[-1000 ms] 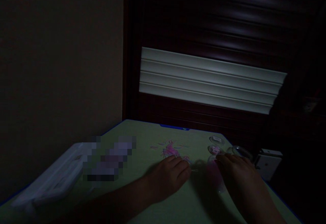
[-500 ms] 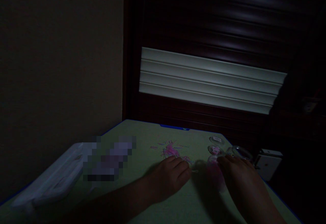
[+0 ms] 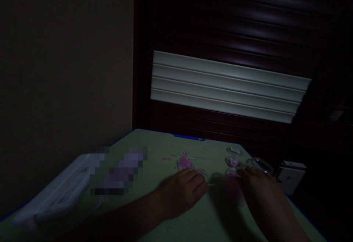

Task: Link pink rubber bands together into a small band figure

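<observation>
- From my head view, my left hand point(image 3: 183, 188) is palm down on the green table point(image 3: 154, 144), with its fingers curled. I can't tell if it pinches anything.
- The little pile point(image 3: 184, 162) of pink and other coloured bits is on the table, just past my left fingers.
- One thin pale loop point(image 3: 211, 185) lies just to the right of that hand.
- My right hand point(image 3: 257, 188) is bent over beside the pink tub point(image 3: 233, 188). I can't tell if it grips the tub, because it's dark and blurry there.
- Just past the tub is a small round dish point(image 3: 233, 162) with pink bits in it, and then a clear round lid point(image 3: 234, 151) with a white label.
- A clear round jar point(image 3: 261, 165) is behind my right hand.
- Far to the left are a long white tray point(image 3: 60, 190) and a thing hidden by blurry squares point(image 3: 118, 172).
</observation>
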Available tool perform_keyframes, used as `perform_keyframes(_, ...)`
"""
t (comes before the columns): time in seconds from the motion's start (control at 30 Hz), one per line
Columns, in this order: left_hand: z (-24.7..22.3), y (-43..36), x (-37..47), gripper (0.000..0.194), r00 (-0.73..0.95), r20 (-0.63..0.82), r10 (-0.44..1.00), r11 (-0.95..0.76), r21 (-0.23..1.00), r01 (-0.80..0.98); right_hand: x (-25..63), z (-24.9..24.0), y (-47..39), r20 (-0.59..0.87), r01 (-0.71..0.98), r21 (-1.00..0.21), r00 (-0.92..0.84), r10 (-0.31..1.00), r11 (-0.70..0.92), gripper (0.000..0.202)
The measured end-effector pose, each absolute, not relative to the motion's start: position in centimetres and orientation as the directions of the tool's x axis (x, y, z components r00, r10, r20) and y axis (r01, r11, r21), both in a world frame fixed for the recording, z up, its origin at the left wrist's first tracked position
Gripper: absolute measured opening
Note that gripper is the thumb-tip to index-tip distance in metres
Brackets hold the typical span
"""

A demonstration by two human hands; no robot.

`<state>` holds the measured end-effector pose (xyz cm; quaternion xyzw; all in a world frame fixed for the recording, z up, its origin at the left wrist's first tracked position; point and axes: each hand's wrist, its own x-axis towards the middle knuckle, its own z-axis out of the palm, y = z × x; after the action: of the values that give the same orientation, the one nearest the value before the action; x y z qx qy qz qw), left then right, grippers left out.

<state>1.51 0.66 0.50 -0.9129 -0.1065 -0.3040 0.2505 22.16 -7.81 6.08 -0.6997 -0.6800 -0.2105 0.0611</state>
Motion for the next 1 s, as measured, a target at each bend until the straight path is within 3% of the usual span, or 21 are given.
perform_keyframes(0.13, 0.5, 0.8, 1.5, 0.009, 0.798, 0.602, 0.026, -0.845, -0.413, 0.339, 22.5, 6.0, -7.7, 0.416, 0.976, 0.216, -0.065, 0.907, -0.03, 0.032)
perform_keyframes(0.33, 0.6, 0.7, 1.5, 0.01, 0.791, 0.611, 0.031, -0.852, -0.397, 0.34, 21.8, 5.5, -7.6, 0.517, 0.959, 0.196, -0.276, 0.81, 0.203, 0.022)
perform_keyframes(0.57, 0.4, 0.7, 1.6, 0.009, 0.794, 0.606, 0.038, -0.854, -0.393, 0.341, 20.4, 3.8, -6.8, 0.608, 0.924, 0.13, -0.361, 0.707, 0.36, 0.017)
perform_keyframes(1.0, 0.5, 0.6, 1.7, 0.011, 0.804, 0.593, 0.038, -0.859, -0.391, 0.329, 20.5, 3.8, -6.7, 0.618, 0.893, 0.173, -0.427, 0.66, 0.416, 0.018)
